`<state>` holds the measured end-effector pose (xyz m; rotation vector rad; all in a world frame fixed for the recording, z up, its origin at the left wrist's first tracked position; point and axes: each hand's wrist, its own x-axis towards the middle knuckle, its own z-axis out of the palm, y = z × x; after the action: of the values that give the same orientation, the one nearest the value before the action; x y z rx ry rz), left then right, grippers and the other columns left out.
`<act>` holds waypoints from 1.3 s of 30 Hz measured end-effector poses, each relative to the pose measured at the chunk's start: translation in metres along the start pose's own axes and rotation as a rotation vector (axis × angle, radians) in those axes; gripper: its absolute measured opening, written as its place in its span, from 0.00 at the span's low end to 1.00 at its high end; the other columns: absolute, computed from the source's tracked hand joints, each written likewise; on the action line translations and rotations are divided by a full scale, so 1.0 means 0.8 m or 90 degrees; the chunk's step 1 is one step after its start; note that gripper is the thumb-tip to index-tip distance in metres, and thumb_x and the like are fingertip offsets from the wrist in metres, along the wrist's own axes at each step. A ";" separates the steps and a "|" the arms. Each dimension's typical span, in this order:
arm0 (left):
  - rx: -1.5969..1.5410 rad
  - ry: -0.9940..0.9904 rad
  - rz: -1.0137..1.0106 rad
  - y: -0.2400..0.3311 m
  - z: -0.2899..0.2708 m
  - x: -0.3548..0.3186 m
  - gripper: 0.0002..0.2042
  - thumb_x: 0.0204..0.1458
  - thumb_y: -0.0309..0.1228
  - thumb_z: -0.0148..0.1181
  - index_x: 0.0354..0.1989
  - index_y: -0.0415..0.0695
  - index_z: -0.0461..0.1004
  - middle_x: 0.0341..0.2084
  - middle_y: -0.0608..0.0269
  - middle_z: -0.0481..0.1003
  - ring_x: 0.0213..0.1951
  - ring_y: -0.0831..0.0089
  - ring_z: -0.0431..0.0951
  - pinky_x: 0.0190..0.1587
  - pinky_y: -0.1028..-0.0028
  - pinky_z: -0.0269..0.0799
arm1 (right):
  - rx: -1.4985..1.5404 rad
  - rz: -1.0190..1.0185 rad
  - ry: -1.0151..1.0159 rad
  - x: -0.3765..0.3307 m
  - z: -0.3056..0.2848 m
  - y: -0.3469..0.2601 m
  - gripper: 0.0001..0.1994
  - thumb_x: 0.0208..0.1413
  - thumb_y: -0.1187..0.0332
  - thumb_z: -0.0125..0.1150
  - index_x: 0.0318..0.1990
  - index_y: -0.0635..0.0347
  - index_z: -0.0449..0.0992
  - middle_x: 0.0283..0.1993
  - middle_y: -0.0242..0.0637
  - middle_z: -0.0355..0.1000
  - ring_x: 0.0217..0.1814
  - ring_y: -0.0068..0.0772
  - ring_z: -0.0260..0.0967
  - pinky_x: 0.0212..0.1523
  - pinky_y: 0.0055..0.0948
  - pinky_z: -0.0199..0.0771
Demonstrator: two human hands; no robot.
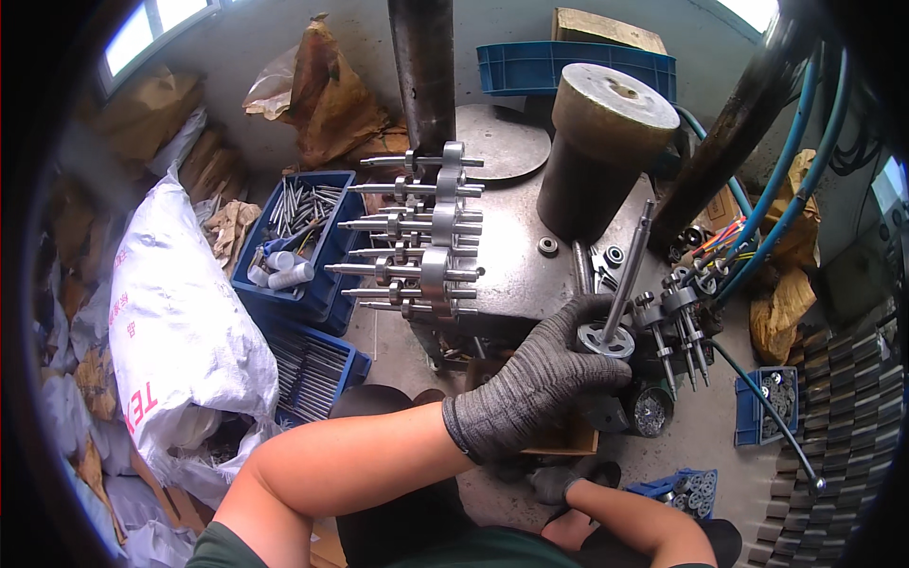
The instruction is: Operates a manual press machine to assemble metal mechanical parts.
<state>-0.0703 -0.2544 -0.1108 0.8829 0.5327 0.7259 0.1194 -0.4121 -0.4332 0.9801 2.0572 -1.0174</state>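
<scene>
My left hand, in a dark grey knitted glove, is closed around a steel shaft with a round slotted disc near its lower part. The slim shaft rises above the thumb and fingers, tilted slightly right. Lower down, near my lap, my right hand wears a similar glove; its fingers are too dark and small to make out. Just right of the held shaft, several shafts fitted with rings stand in a cluster. A bearing and small metal parts lie on the steel table behind it.
A thick metal cylinder stands on the table. Ringed shafts line its left edge. Blue crates hold rods, loose pins and discs. A white sack leans left; blue hoses hang right.
</scene>
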 end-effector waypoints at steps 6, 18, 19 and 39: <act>-0.095 0.047 -0.091 -0.002 -0.010 0.004 0.31 0.53 0.26 0.68 0.66 0.42 0.64 0.46 0.61 0.75 0.48 0.72 0.79 0.54 0.71 0.78 | 0.037 -0.027 0.128 0.062 0.006 0.002 0.26 0.59 0.60 0.54 0.63 0.57 0.72 0.63 0.55 0.71 0.59 0.58 0.74 0.61 0.51 0.72; -0.107 0.149 -0.124 -0.005 -0.017 -0.008 0.25 0.54 0.31 0.66 0.62 0.43 0.70 0.47 0.60 0.76 0.51 0.70 0.77 0.58 0.71 0.72 | 0.131 -0.036 0.370 0.091 0.066 -0.013 0.27 0.58 0.61 0.54 0.66 0.55 0.70 0.66 0.55 0.70 0.63 0.57 0.72 0.62 0.49 0.71; -0.106 0.147 -0.117 -0.009 -0.019 -0.010 0.25 0.54 0.31 0.66 0.62 0.43 0.70 0.47 0.60 0.76 0.51 0.70 0.77 0.58 0.71 0.72 | 0.134 -0.036 0.392 0.093 0.067 -0.014 0.27 0.58 0.61 0.54 0.67 0.55 0.70 0.66 0.54 0.69 0.63 0.57 0.72 0.62 0.49 0.71; -0.129 0.264 -0.069 -0.053 -0.004 -0.050 0.08 0.59 0.30 0.60 0.45 0.48 0.72 0.30 0.64 0.74 0.29 0.70 0.78 0.30 0.63 0.77 | 0.139 -0.029 0.475 -0.269 -0.177 -0.004 0.17 0.62 0.67 0.61 0.58 0.57 0.72 0.46 0.50 0.78 0.47 0.51 0.79 0.46 0.44 0.80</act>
<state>-0.0844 -0.3011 -0.1429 0.5101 0.8524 0.8517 0.1995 -0.3670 -0.1922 1.6165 2.5953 -1.0070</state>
